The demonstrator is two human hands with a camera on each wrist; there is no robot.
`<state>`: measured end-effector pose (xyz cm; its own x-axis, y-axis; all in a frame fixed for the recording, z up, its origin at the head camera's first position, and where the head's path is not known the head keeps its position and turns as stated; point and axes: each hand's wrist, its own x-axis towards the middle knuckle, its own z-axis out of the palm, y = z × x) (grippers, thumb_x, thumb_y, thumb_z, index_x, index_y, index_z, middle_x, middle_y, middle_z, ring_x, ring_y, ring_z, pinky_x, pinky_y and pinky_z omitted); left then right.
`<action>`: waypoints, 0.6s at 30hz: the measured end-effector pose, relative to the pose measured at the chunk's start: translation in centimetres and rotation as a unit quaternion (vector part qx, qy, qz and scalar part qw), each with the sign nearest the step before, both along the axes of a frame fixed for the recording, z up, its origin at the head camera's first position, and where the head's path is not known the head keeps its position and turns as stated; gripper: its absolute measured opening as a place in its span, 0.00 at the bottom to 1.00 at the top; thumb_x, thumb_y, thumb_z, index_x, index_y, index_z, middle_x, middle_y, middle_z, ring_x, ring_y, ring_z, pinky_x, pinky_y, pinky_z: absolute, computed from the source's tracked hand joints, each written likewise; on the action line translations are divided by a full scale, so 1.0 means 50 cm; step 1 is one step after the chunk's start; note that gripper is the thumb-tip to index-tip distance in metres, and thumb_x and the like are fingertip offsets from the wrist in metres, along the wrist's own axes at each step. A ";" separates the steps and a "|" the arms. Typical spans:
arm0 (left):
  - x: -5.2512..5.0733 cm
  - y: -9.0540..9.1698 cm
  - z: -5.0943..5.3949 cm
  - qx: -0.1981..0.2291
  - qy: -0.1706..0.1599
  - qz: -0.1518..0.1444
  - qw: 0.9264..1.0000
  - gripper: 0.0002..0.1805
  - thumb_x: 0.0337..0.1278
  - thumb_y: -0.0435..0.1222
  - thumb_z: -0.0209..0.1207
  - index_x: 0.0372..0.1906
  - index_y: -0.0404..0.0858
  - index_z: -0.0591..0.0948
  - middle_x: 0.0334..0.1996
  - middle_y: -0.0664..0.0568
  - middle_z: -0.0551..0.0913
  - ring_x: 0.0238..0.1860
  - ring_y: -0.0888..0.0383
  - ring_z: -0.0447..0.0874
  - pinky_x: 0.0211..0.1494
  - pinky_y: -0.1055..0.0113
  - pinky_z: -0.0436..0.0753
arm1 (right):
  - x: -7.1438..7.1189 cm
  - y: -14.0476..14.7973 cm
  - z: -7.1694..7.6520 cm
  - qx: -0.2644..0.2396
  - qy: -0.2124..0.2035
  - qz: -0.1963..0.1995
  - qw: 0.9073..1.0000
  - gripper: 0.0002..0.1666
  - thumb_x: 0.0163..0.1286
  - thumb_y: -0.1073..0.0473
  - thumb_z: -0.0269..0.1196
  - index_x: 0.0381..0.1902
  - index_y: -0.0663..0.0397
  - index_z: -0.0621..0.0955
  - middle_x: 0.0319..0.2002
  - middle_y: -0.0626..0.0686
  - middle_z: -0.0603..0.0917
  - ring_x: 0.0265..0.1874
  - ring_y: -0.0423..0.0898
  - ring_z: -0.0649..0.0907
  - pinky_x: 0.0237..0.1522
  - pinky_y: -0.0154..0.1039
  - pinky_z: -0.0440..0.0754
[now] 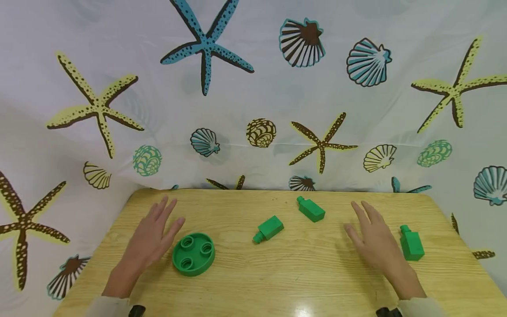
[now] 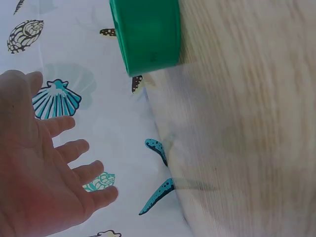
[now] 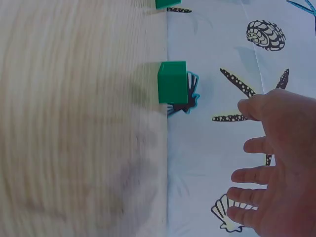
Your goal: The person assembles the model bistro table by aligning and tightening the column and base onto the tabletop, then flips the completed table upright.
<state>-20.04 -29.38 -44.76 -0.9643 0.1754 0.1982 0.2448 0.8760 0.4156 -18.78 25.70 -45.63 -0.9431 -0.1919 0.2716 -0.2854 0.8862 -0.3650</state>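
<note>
My left hand (image 1: 147,242) hovers over the left side of the table, fingers extended and holding nothing. Just right of it lies a round green base (image 1: 193,254) with three threaded rings, whose side (image 2: 148,37) shows in the left wrist view. Over the right side hovers my right hand (image 1: 376,242), equally empty, fingers spread. To its right is a green bottle-shaped block (image 1: 412,245) with a narrow neck. Two similar green blocks lie between the hands, one near the middle (image 1: 271,227) and one farther back (image 1: 312,210).
The wooden table (image 1: 253,281) has rounded far corners. Behind it and at both sides hangs a white cloth (image 1: 245,105) printed with starfish and shells. Light-coloured sleeves and dark bands show at both wrists.
</note>
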 end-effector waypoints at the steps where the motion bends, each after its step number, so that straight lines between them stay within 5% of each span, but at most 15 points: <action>1: 0.003 0.001 0.000 0.013 -0.005 -0.003 1.000 0.39 0.80 0.56 0.44 0.82 0.38 0.54 0.81 0.35 0.48 0.78 0.28 0.45 0.70 0.24 0.55 | 0.001 -0.005 -0.003 -0.011 -0.005 0.002 1.000 0.40 0.81 0.44 0.55 0.81 0.56 0.59 0.76 0.70 0.58 0.73 0.71 0.60 0.65 0.75 0.66; 13: 0.053 0.022 -0.009 0.106 -0.032 -0.027 0.994 0.36 0.80 0.52 0.49 0.80 0.37 0.60 0.75 0.32 0.60 0.73 0.29 0.58 0.67 0.26 0.64 | -0.011 -0.087 -0.028 -0.125 0.027 0.063 0.990 0.36 0.77 0.52 0.64 0.76 0.56 0.66 0.70 0.62 0.70 0.69 0.64 0.70 0.64 0.67 0.74; 18: 0.070 0.032 -0.017 0.144 -0.064 -0.030 0.987 0.35 0.78 0.51 0.53 0.79 0.38 0.63 0.72 0.33 0.64 0.69 0.31 0.66 0.59 0.34 0.79 | -0.020 -0.122 -0.035 -0.169 0.018 0.092 0.981 0.38 0.76 0.53 0.65 0.76 0.60 0.66 0.69 0.63 0.72 0.65 0.63 0.74 0.62 0.65 0.76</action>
